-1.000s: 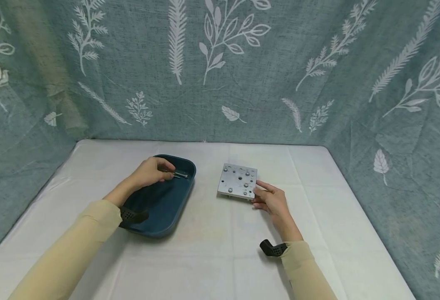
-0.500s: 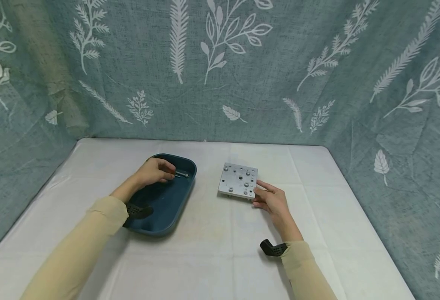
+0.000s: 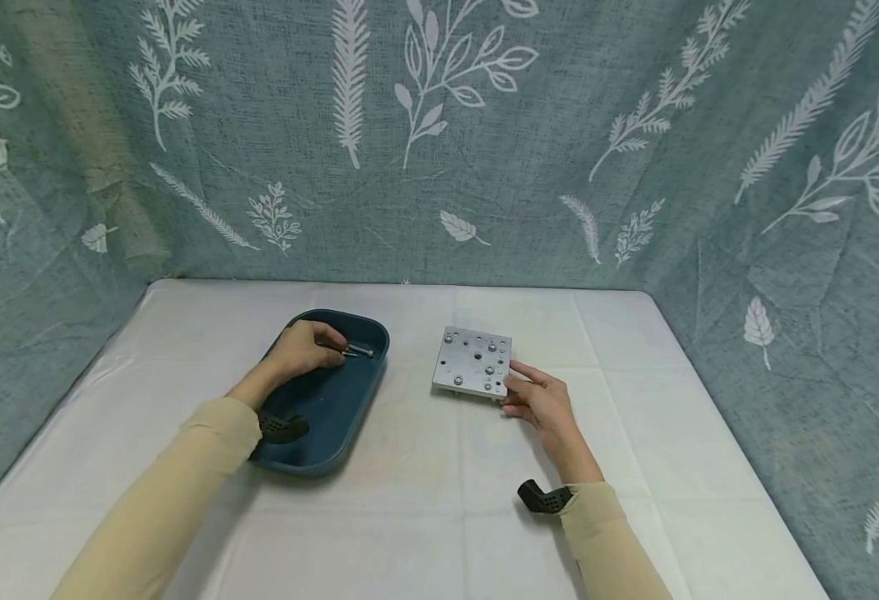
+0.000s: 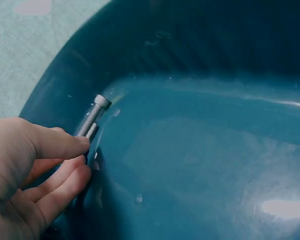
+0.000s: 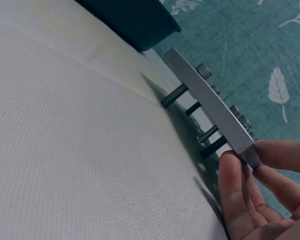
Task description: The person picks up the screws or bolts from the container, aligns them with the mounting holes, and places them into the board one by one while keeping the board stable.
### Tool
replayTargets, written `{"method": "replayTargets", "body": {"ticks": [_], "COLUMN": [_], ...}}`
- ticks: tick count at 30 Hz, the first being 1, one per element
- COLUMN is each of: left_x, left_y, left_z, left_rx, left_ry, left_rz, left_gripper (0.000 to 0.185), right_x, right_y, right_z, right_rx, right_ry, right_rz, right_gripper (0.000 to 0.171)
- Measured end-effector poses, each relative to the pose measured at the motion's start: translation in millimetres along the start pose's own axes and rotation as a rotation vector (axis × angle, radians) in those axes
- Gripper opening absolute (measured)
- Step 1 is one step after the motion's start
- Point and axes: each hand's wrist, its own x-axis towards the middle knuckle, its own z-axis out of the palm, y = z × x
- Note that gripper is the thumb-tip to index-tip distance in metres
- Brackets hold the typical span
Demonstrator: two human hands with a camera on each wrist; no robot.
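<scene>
My left hand (image 3: pixel 298 350) is inside the dark blue tray (image 3: pixel 327 417), near its far end. Its thumb and fingers pinch the shanks of socket-head bolts (image 4: pixel 95 114); one bolt head sticks out beyond the fingertips, with a second threaded shank (image 4: pixel 92 131) beside it. The fingers hide their other ends. To the right, a square silver metal plate (image 3: pixel 471 365) has several holes and bolts. My right hand (image 3: pixel 546 407) grips its near right corner, fingers above and below. In the right wrist view, several bolt shanks (image 5: pixel 175 95) project beneath the plate, close over the tablecloth.
A white cloth (image 3: pixel 394 533) covers the table, with bare cloth between tray and plate. Green leaf-patterned curtains (image 3: pixel 379 225) hang behind the table and at both sides. Each wrist carries a black camera mount (image 3: pixel 544 497).
The left hand has shifted slightly within the tray, staying at the bolts, and the forearm has come a little rightward. The right hand and plate have held still.
</scene>
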Motion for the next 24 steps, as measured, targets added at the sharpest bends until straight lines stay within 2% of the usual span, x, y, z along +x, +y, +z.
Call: {"method": "replayTargets", "body": {"ticks": [8,13,24], "left_x": [5.9,6.5,2.8], "left_y": [-0.8,1.4,-2.2], "left_z": [9.4,10.3,12.2], "left_rx": [0.115,0.120,0.102], "left_ry": [0.032,0.035,-0.005], "left_rz": [0.058,0.076,0.118], "left_gripper": [0.016,0.016,0.017], "right_x": [0.8,0.9,-0.3], "right_y": [0.6,1.3,1.9], "right_z": [-0.5,-0.8,-0.3], "right_rx": [0.002,0.004,0.003], "right_ry": [-0.006,-0.003,-0.007], "right_rz": [-0.005,-0.005,-0.017], "right_gripper": [0.040,0.039,0.040]}}
